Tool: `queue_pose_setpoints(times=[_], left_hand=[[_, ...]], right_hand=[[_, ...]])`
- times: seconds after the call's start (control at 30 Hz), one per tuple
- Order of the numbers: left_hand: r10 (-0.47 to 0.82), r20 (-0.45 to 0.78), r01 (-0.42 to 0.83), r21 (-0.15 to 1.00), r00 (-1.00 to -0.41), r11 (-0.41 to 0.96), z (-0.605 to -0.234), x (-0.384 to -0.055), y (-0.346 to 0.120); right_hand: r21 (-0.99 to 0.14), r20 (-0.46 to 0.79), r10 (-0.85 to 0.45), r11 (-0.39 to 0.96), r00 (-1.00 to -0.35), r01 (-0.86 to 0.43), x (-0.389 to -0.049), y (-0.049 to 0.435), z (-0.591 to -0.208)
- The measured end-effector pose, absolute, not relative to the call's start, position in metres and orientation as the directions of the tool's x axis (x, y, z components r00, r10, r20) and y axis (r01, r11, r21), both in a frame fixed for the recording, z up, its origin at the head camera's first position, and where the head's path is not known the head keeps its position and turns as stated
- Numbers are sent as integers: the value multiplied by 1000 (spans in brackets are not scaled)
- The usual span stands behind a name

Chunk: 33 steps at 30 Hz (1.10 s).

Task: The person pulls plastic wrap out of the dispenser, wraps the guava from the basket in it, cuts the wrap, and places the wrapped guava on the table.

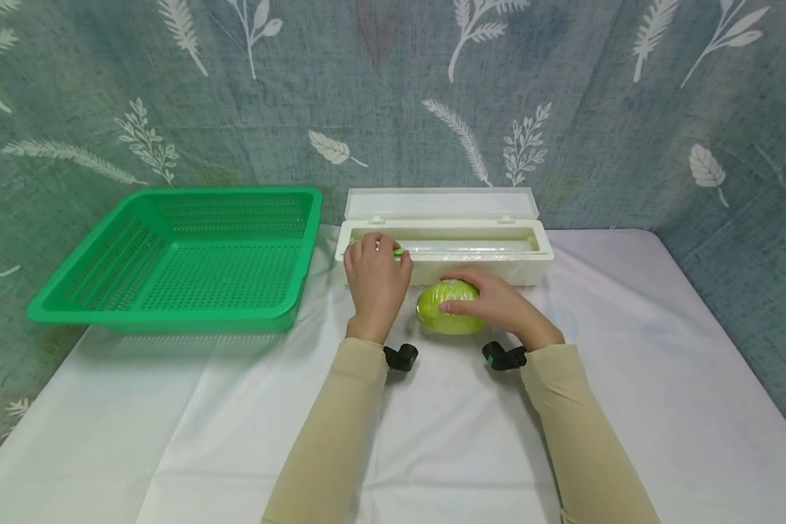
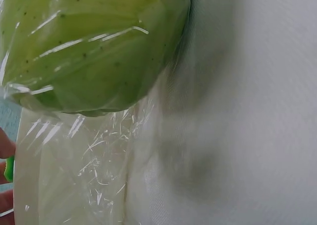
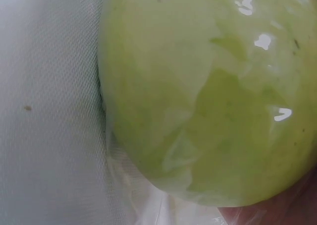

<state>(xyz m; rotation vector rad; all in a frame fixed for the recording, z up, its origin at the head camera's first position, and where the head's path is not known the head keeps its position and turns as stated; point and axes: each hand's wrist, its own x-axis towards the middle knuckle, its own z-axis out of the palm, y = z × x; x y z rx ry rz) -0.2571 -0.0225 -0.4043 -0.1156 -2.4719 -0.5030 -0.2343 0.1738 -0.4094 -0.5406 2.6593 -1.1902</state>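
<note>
On a white-clothed desk (image 1: 471, 437), the right hand (image 1: 498, 298) grips a film-wrapped, rounded green fruit (image 1: 447, 320) before an open white plastic dispenser box (image 1: 442, 227) as the left hand (image 1: 375, 280) pinches a small green slider (image 1: 399, 252), wrapping seemingly now calling for a cut.

A hand could pass over the white tablecloth (image 1: 629, 349) right of the cling-film box (image 1: 527, 273). Leftward, the green plastic basket (image 1: 190, 318) obstructs. The film-wrapped green fruit (image 1: 447, 293) and right hand (image 1: 501, 302) block part of the box's front; the left hand (image 1: 376, 280) covers its left end.
</note>
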Motion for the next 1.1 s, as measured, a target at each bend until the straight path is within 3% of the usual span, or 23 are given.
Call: queue_pose_setpoints(times=[1.1], left_hand=[[-107, 519, 146, 423, -848, 894, -408, -262, -34]], right_hand=[[-716, -1, -394, 642, -919, -274, -231, 173, -406]])
